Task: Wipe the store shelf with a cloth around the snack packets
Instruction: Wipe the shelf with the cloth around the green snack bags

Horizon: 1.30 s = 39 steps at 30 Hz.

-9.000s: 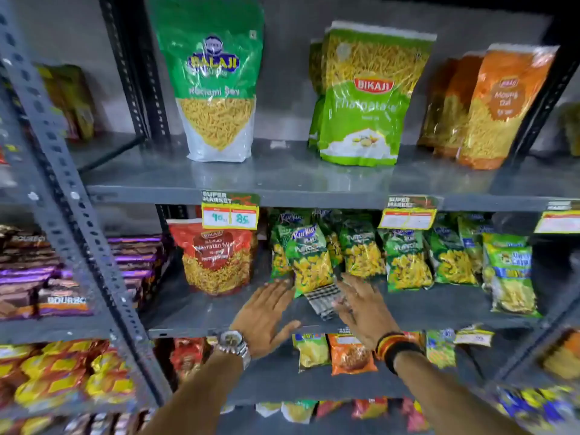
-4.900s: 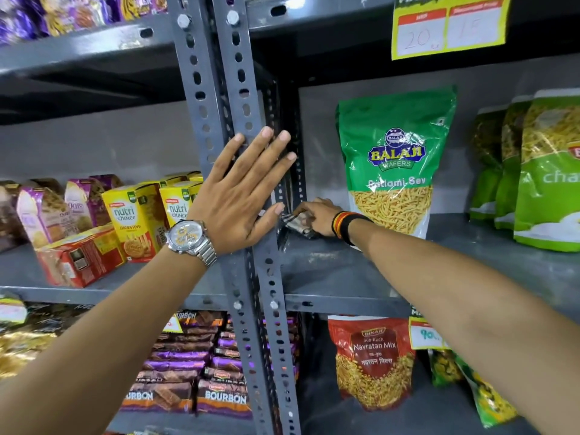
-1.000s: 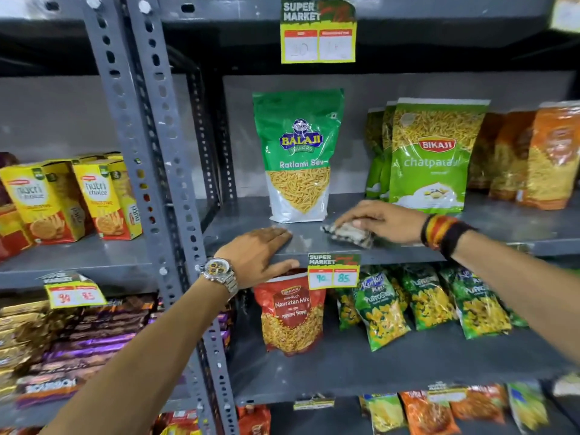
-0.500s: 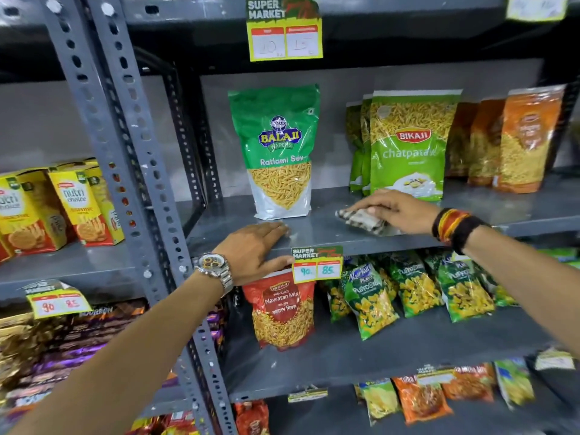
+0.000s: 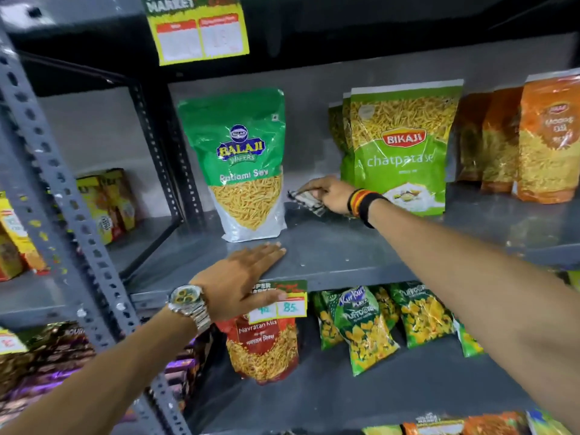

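Observation:
My right hand presses a small checked cloth onto the grey metal shelf, deep in the gap between two standing packets. A dark green Balaji packet stands to the left of the cloth, and a light green Bikaji packet stands to its right. Flat on the shelf's front edge lies my left hand, fingers spread, its thumb over a price tag. It holds nothing.
Orange packets stand at the shelf's right end. A perforated grey upright runs down the left, with yellow biscuit boxes beyond it. Below hang a red Navratan Mix packet and green puffcorn packets.
My right hand has pushed the cloth further back on the shelf, into the gap between the two green packets. The view has moved closer. My left hand stays on the shelf edge.

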Available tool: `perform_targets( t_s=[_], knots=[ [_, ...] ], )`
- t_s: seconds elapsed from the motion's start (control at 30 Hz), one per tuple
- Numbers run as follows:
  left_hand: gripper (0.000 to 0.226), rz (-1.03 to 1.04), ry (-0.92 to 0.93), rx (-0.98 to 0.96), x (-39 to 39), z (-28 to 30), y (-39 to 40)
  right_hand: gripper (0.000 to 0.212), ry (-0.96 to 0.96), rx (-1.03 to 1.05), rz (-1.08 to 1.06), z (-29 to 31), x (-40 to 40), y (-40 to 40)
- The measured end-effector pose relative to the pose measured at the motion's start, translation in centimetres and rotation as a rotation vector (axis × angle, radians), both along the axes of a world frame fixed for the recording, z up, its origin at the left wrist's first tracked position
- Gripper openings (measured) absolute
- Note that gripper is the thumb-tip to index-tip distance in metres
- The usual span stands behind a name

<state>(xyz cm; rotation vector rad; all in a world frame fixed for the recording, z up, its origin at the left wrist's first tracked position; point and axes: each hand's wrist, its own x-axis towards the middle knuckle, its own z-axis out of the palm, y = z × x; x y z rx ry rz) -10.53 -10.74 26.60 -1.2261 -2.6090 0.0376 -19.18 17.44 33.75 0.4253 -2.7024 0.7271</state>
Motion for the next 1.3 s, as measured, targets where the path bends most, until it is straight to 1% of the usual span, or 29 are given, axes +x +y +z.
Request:
perform_targets(
  t_s=[0.13,0.2,0.27,0.37,0.5,0.57,0.7,0.83,0.93,1.0,1.07,1.1,1.17,1.23,1.3],
  knots=[
    [0.088,0.014,-0.017,0.006,0.1,-0.2,-0.2,0.035,0.018,0.04,-0.078,-1.5,-4.2,-0.6],
    [0.088,0.017,-0.015,0.011,-0.1,-0.3,-0.2,0.035,0.017,0.096,-0.107,-1.8,-6.1,-0.6],
    [0.088,0.02,-0.012,0.02,-0.3,-0.4,-0.2,0.037,-0.024,0.155,-0.136,-1.9,-8.4,-0.2],
    [0.087,0.013,0.011,0.034,-0.6,-0.7,-0.3,0.036,-0.085,0.19,-0.154,-1.6,-12.1,0.9],
    [0.085,0.004,0.029,0.04,-0.7,-0.8,-0.3,0.039,-0.224,0.33,-0.099,-1.3,-12.7,0.3],
    [0.085,0.009,0.032,0.037,-0.6,-0.8,-0.3,0.042,-0.251,0.386,-0.106,-1.2,-12.6,-0.1],
    [0.086,0.022,0.029,0.02,-0.1,-0.5,-0.3,0.042,-0.227,0.454,-0.097,-1.4,-10.7,-0.5],
    [0.088,0.022,-0.002,0.016,0.2,-0.1,-0.1,0.039,-0.219,0.4,-0.043,-1.9,-6.8,-1.0],
    [0.087,0.018,0.003,0.02,0.5,-0.1,-0.1,0.035,-0.194,0.399,0.027,-2.2,-2.3,-0.3],
    [0.087,0.024,-0.004,0.015,0.5,-0.1,0.0,0.033,-0.252,0.365,0.154,-1.5,1.1,0.7],
    [0.087,0.02,-0.001,0.018,0.4,-0.1,0.0,0.032,-0.327,0.296,0.225,-0.2,2.9,1.7],
    [0.086,0.017,0.003,0.023,0.4,-0.1,0.1,0.032,-0.314,0.263,0.223,0.2,2.8,2.0],
    [0.086,0.013,0.006,0.02,0.4,-0.1,0.1,0.036,-0.23,0.223,0.157,0.2,1.6,2.3],
    [0.086,0.014,0.01,0.025,0.4,0.0,0.1,0.04,-0.186,0.252,0.073,-1.1,-0.1,1.6],
    [0.087,0.015,0.011,0.019,0.4,-0.1,0.0,0.038,-0.151,0.294,0.005,-2.7,-0.7,0.3]
  ],
)
